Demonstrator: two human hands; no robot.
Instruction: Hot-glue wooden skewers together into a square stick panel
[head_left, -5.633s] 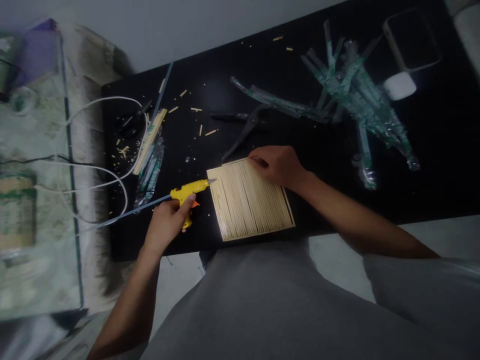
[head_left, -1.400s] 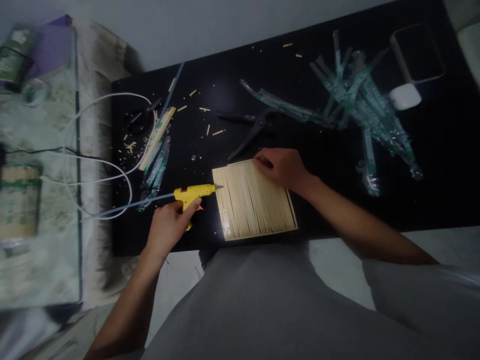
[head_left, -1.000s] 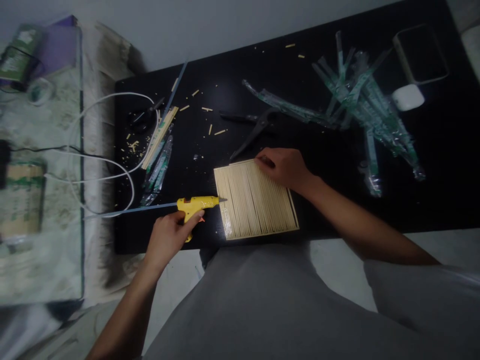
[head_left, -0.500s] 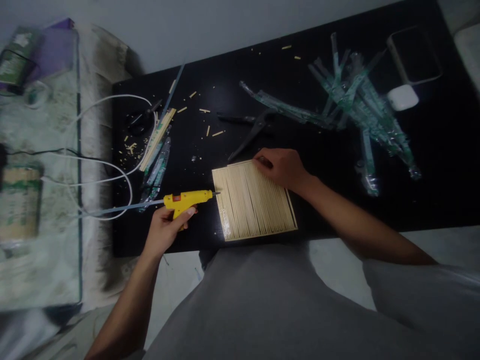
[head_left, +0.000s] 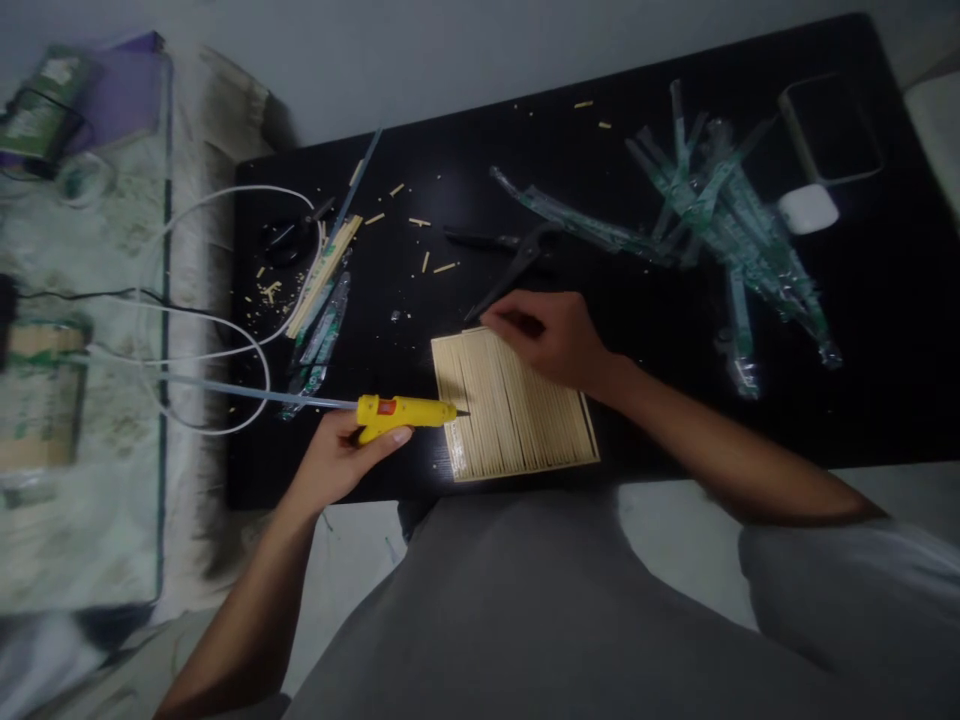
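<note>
I see my stick panel flat at the desk's six o'clock edge. At its nine, my left hand wraps its fingers around the yellow glue gun, nozzle over the sticks. At one, my right hand's fingers curl; I can't tell whether they pinch anything. A black tool lies at twelve, plastic wrappers at two.

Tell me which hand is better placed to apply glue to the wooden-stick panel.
Likely the left hand: it grips the yellow glue gun, its nozzle over the wooden-stick panel. The right hand is at the panel's far edge.
</note>
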